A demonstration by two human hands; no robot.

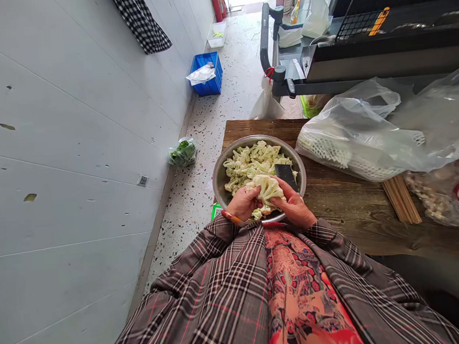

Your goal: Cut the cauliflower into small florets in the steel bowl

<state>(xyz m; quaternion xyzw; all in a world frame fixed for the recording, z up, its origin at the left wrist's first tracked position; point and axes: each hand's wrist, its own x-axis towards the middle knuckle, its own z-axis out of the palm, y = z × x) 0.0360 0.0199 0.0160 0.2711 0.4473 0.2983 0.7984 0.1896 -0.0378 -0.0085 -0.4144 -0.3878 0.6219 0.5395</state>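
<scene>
A piece of cauliflower [269, 188] is held between both hands above a round metal bowl [219, 186]. My left hand [245, 203] pinches its left side with thumb and fingers. My right hand [294, 206] grips its right side, and a dark, wide blade [286, 176] sticks out above the fingers of that hand; its handle is hidden. Many cut cauliflower florets [253, 162] lie in the bowl below, which rests on the left end of a wooden table [332, 200].
Clear plastic bags with white foam netting [355, 139] and wooden sticks [401, 200] lie on the table's right. A dark cart [326, 86] stands behind. Along the left wall are bagged greens [183, 152], a blue crate [214, 82] and a white tub [216, 35].
</scene>
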